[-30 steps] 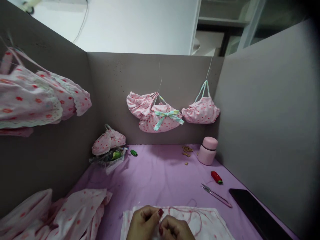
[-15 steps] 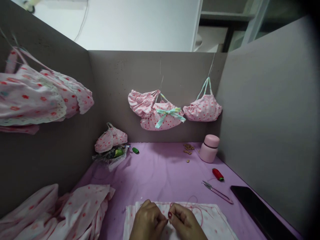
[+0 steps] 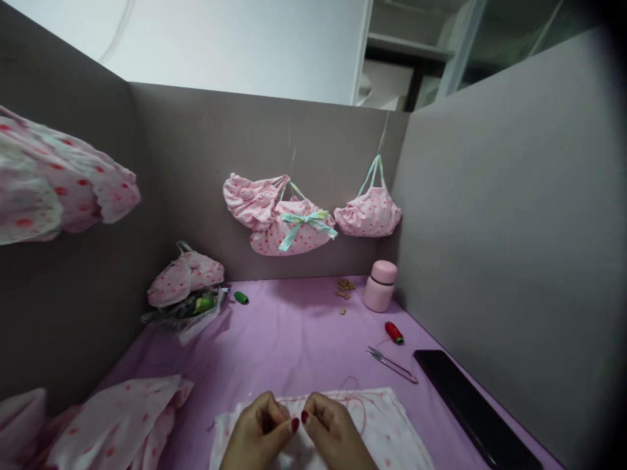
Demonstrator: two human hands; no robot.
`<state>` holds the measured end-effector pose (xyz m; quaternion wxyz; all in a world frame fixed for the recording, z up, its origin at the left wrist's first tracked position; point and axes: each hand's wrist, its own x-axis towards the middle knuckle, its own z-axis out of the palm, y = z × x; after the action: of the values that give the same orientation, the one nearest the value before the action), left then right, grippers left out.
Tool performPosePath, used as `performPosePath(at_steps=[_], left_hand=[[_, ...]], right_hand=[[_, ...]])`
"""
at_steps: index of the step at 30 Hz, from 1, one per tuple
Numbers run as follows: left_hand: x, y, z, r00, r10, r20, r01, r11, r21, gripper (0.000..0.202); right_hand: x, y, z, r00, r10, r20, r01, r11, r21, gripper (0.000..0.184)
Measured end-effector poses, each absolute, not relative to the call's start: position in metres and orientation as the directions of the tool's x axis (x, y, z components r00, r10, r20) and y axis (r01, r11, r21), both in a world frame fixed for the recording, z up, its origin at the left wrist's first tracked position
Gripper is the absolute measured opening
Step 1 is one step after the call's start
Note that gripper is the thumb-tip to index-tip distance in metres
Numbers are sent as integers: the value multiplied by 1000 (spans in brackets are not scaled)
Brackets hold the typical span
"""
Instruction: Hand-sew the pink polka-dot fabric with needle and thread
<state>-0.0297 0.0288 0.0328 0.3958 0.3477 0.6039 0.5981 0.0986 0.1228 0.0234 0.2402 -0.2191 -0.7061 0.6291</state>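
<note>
Over a white cloth with pink dots and red stitching along its edge [image 3: 392,427], my left hand [image 3: 262,427] is closed, thumb against the index finger. My right hand [image 3: 330,427] is closed in the same kind of pinch, its fingertips close beside the left thumb. Whatever is between the fingertips is too small to make out. Loose red thread [image 3: 361,411] curls over the cloth just right of my right hand. Farther right lie thread snips [image 3: 392,365] and a spool of red thread [image 3: 394,332].
A black phone [image 3: 470,405] lies at the right. Behind stand a pink flask [image 3: 380,287], peanuts [image 3: 345,285] and a green spool [image 3: 241,297]. Dotted fabric [image 3: 117,424] is heaped at left, near a plastic bag [image 3: 196,320]. Sewn pieces [image 3: 294,225] hang along grey partitions [image 3: 196,143].
My view has turned right, so the surroundings sit farther left. My left hand has rotated, bringing its thumbnail into sight. Both hands remain pinched close together.
</note>
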Motion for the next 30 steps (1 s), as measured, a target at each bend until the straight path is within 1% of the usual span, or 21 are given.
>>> performPosePath(at_steps=[4, 6, 7, 9, 11, 13, 15, 18, 21, 23, 24, 26, 27, 30], left_hand=[[-49, 24, 33, -509, 858, -61, -168, -30, 985, 40], [-54, 22, 35, -560, 826, -58, -156, -36, 987, 39], [-54, 21, 36, -581, 813, -35, -98, -28, 995, 38], [-50, 20, 35, -561, 825, 69, 108, -11, 994, 37], [-42, 22, 31, -426, 889, 169, 321, -26, 947, 40], [-33, 25, 27, -279, 945, 169, 431, -34, 902, 42], [-29, 27, 26, -246, 963, 106, 473, 24, 880, 33], [-31, 26, 33, -314, 947, 74, 504, 101, 858, 23], [-36, 23, 40, -398, 911, 105, 501, 120, 857, 23], [-35, 22, 40, -409, 904, 121, 458, 89, 884, 27], [-33, 23, 39, -390, 913, 119, 432, 67, 899, 33], [-27, 24, 34, -323, 943, 82, 379, 49, 924, 46], [-24, 25, 32, -296, 953, 57, 361, 56, 931, 47], [-19, 27, 30, -312, 949, 42, 380, 84, 921, 30]], right_hand=[[102, 133, 26, -678, 733, 53, -19, 54, -998, 32], [103, 138, 27, -647, 761, 49, -34, 35, -999, 32], [104, 139, 27, -643, 764, 48, -38, 31, -999, 31], [103, 139, 26, -659, 750, 56, -47, 32, -998, 32], [102, 135, 25, -706, 704, 72, -60, 41, -997, 35], [101, 129, 26, -756, 648, 93, -78, 52, -996, 37], [100, 125, 29, -774, 622, 117, -83, 83, -993, 36], [102, 127, 33, -744, 655, 130, -62, 127, -990, 35], [104, 132, 33, -715, 690, 113, -52, 108, -993, 36], [103, 132, 30, -719, 687, 103, -54, 93, -994, 36], [103, 131, 29, -731, 675, 98, -57, 82, -995, 37], [101, 127, 27, -767, 635, 91, -66, 63, -996, 37], [101, 125, 27, -782, 617, 91, -70, 57, -996, 37], [101, 123, 29, -790, 606, 96, -52, 90, -995, 36]])
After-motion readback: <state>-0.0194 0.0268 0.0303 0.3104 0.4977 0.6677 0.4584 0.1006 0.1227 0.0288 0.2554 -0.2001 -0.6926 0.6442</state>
